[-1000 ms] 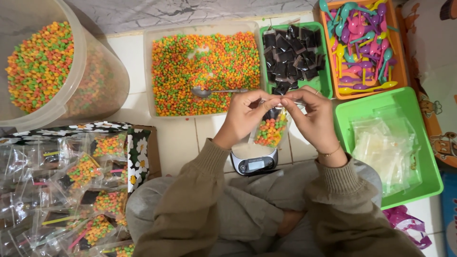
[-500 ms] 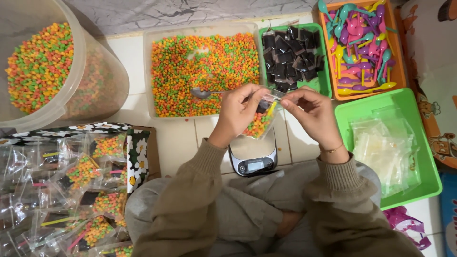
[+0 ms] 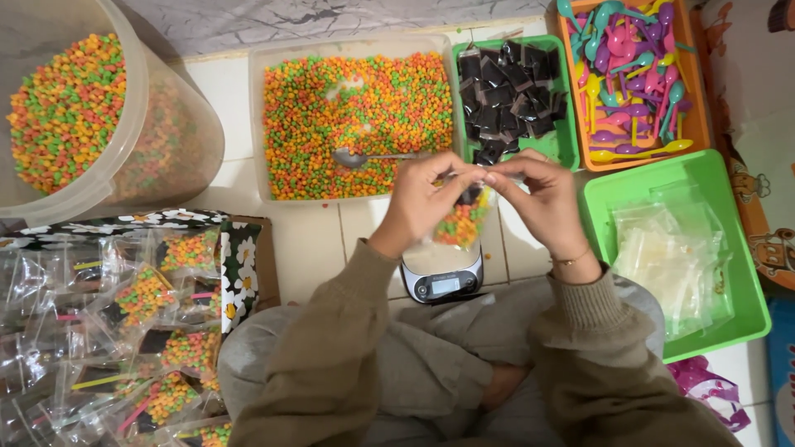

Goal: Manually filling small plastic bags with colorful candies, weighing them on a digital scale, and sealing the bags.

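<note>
bag: small clear bag [image 3: 460,222] already has cereal balls and a dark sachet in it, held above the scale [image 3: 440,277] | hands: left hand [image 3: 421,201] and right hand [image 3: 542,194] both pinching its top edge | done: heap of packed bags [image 3: 124,331] at left | left: looks like sealing this one, tray of cereal [image 3: 358,124] still plenty full

Both hands are pinching the top of a small clear bag [image 3: 461,222] of orange-green pellets, left hand [image 3: 418,203] and right hand [image 3: 542,194] meeting at its mouth, holding it above a scale [image 3: 441,277]. A spoon [image 3: 364,156] is lying in the pellet tray [image 3: 358,120]. Filled bags [image 3: 124,331] are piling up at left; a green tray [image 3: 712,248] with empty bags is sitting at right.
</note>
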